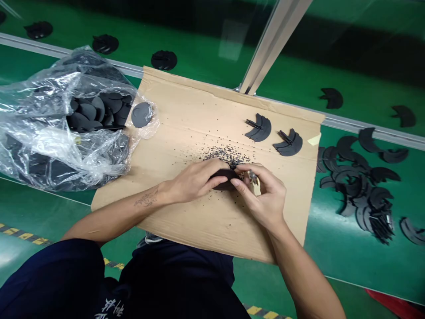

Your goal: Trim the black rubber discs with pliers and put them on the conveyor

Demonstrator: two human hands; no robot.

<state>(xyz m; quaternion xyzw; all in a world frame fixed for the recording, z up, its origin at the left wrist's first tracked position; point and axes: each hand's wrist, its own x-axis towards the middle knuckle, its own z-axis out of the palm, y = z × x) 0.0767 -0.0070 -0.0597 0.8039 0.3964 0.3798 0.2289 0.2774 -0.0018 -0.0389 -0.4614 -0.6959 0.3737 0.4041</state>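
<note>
Head view: we look down at our hands over a cardboard sheet (282, 230).
Left hand (195, 181): fingers curled, gripping a dark round disc (222, 180) at the sheet's middle.
Right hand (265, 195): thumb and fingers pinching a small beige piece (255, 187) against the disc.
Above the disc: black crumbs (226, 155) and two black crescents (258, 128) on the sheet.
Left of the sheet: a plastic bag (49, 133) of black discs, overlapping its edge.
Right of the sheet: a heap of black crescents (358, 186) on a green bench (345, 266).

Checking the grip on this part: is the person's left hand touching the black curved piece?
Touching. The head view shows the left hand closed over the top of the black curved piece, with no gap between them.
</note>
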